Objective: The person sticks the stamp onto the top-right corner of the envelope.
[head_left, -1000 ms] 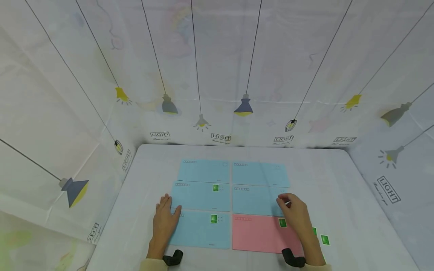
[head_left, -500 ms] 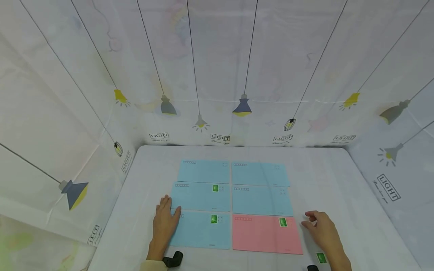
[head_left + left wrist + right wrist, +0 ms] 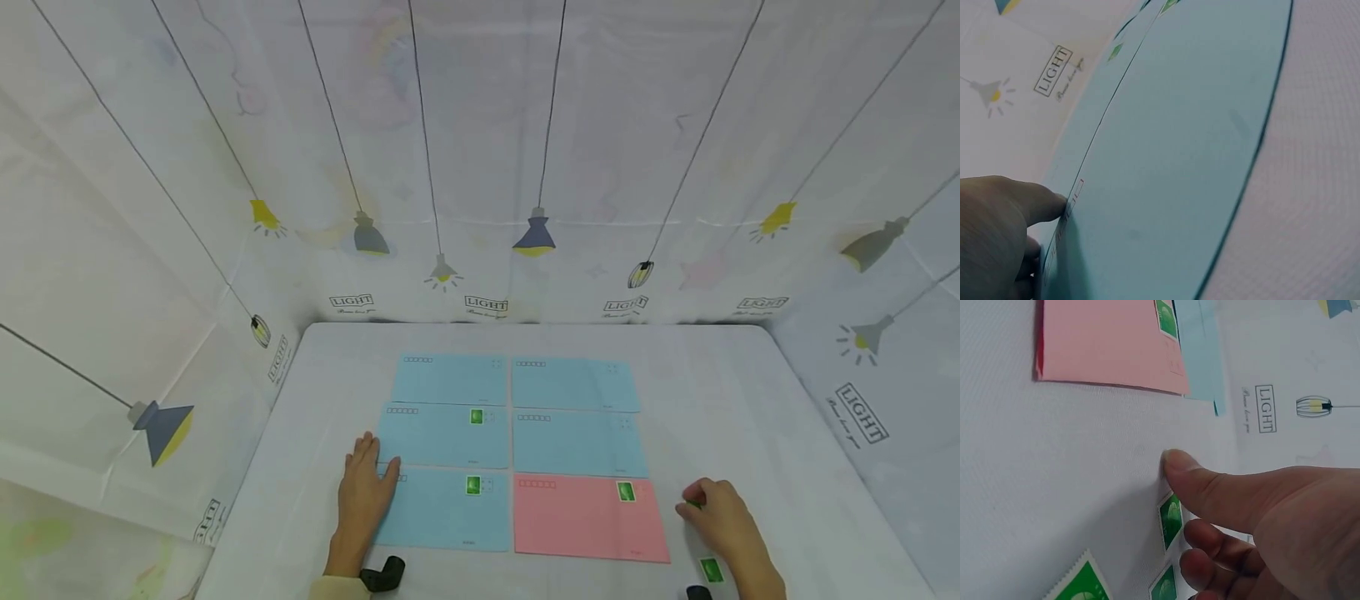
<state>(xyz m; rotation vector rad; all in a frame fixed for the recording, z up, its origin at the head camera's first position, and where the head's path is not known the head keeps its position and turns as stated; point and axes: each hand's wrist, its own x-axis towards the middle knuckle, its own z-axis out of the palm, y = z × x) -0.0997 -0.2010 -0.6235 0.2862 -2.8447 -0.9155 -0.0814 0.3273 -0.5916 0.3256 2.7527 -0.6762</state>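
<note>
My left hand (image 3: 365, 492) lies over the left edges of two blue envelopes, its thumb (image 3: 1044, 203) on the lower one (image 3: 442, 517) near the row of printed boxes. At the right of the table, my right hand (image 3: 722, 521) is low over a small green stamp (image 3: 1171, 519), its thumb and forefinger bent about the stamp with a gap between the tips in the head view. Another green stamp (image 3: 1163, 584) lies under the curled fingers, and a third (image 3: 711, 570) beside the wrist. The forefinger is hidden behind the thumb in the right wrist view.
Several blue envelopes (image 3: 450, 379) and one pink envelope (image 3: 588, 525) lie in two columns on the white table (image 3: 330, 367). Green stamps sit on the pink envelope and two left blue ones. A lamp-print curtain (image 3: 487, 150) surrounds the table. A black wrist device (image 3: 384, 575) is on the left wrist.
My right hand has moved from the middle-right blue envelope out to the loose stamps at the right, lowering its fingertips there. The left hand keeps its place.
</note>
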